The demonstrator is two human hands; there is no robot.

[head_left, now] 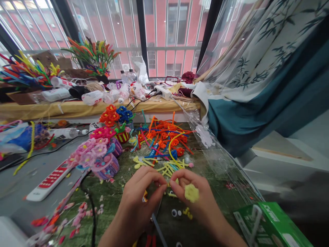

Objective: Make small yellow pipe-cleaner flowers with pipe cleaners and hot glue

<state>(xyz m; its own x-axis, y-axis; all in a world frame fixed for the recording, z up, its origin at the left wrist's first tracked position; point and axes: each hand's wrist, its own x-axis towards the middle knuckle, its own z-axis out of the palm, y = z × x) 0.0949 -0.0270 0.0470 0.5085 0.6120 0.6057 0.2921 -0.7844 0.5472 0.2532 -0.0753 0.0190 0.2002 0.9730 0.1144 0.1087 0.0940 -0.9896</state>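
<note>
My right hand (204,192) is closed around a small yellow pipe-cleaner flower (191,193), whose fuzzy face shows against the curled fingers. Close beside it, my left hand (135,193) pinches thumb and forefinger together; what sits between those tips is too small to make out. The two hands' fingertips nearly meet. Just beyond them lie short pale-yellow pipe-cleaner pieces (168,168). Googly eyes (174,212) and yellow bits (187,213) rest on the table below the hands. A grey blade-like strip (159,230) and red handles (150,240) show near the bottom edge.
Orange pipe-cleaner flowers and stems (164,133) are heaped behind the hands. Pink flower pots (105,166) and a white-red remote (50,180) stand left, near a black cable (92,209). A green box (273,223) is at front right. Bottles (92,97) line the sill.
</note>
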